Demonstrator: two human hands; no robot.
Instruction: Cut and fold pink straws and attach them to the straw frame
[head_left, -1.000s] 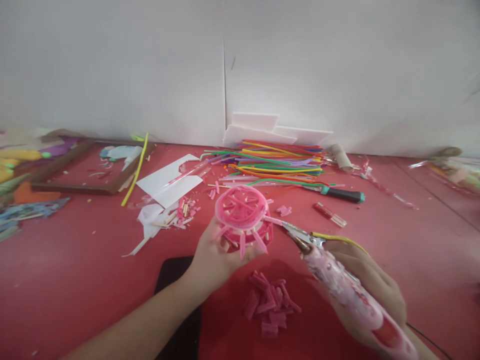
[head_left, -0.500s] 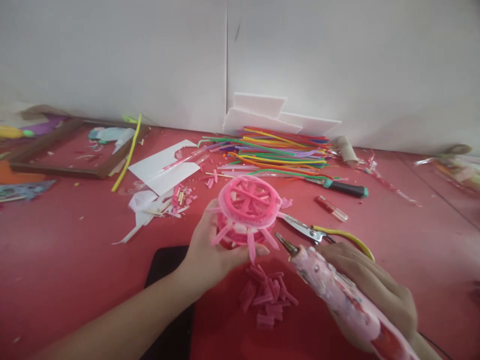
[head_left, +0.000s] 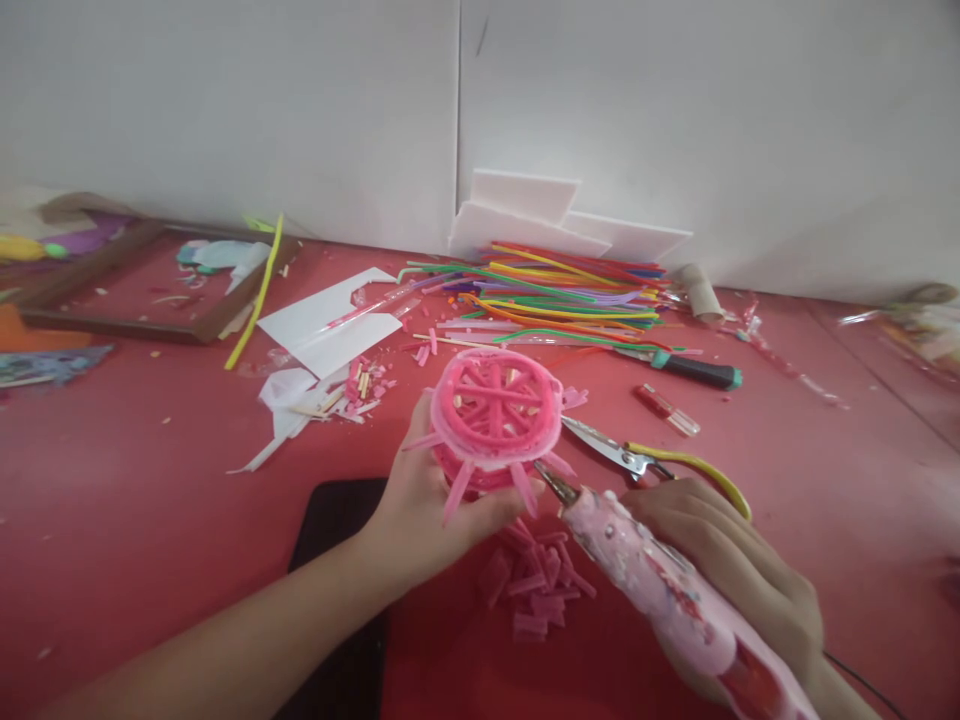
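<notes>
My left hand (head_left: 427, 500) is closed around a small pink wheel-shaped craft piece (head_left: 496, 400), with spokes across its round top and short pink strips jutting from its side. My right hand (head_left: 742, 560) grips a pink glue gun (head_left: 667, 590) smeared with dried glue. Its metal nozzle points left, at or very near a strip on the wheel's lower right side; I cannot tell whether they touch. Below the wheel lies a loose heap of short pink strips (head_left: 544, 580). The fingers behind the wheel are partly hidden.
Yellow-handled scissors (head_left: 637, 460) lie beyond my right hand, near a black-handled cutter (head_left: 697, 370) and a red-and-clear piece (head_left: 667, 408). Colourful pipe cleaners (head_left: 570, 290) lie before white boards (head_left: 525, 200). A dark flat object (head_left: 337, 520) sits under my left arm; a brown frame (head_left: 135, 328) stands left.
The glue gun's nozzle has moved left to the wheel's lower right side. The wheel has turned slightly in my left hand, shifting its strips.
</notes>
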